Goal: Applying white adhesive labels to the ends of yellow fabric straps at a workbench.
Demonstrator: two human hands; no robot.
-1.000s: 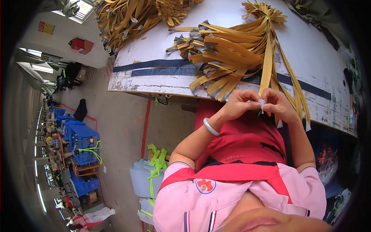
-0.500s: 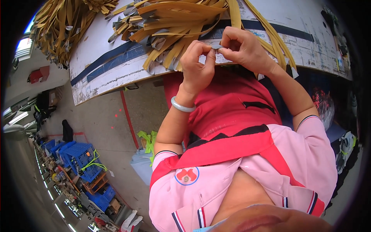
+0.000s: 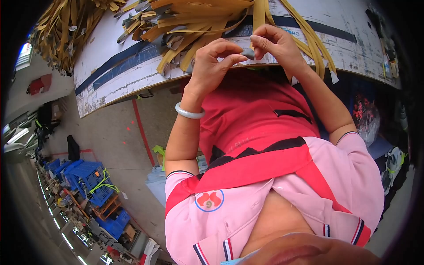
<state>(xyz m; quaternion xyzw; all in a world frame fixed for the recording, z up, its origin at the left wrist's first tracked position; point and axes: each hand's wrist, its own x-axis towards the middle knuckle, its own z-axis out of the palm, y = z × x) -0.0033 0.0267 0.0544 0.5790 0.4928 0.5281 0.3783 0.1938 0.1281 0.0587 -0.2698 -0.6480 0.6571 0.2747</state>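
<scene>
My right hand (image 3: 279, 49) pinches the grey end (image 3: 248, 53) of a yellow strap at the table's near edge. From the left, my left hand (image 3: 215, 64) reaches the same grey end, its thumb and forefinger closed about the edge. The rest of that strap is partly hidden by my fingers. A yellow strap (image 3: 259, 15) runs up the table just beyond my right fingers. Farther left lies a heap of yellow straps (image 3: 194, 20) with grey ends, several hanging toward the near edge.
The white, worn tabletop (image 3: 104, 90) carries a dark blue band (image 3: 112, 64). Another bundle of yellow straps (image 3: 66, 33) hangs at the far left. Blue crates (image 3: 92, 179) stand on the floor to the left. A clear bag with red contents (image 3: 366, 117) sits under the table at right.
My left hand has shifted left and its fingers have straightened. My right hand has turned slightly, and more of the grey strap end shows between the hands. The view has shifted a little.
</scene>
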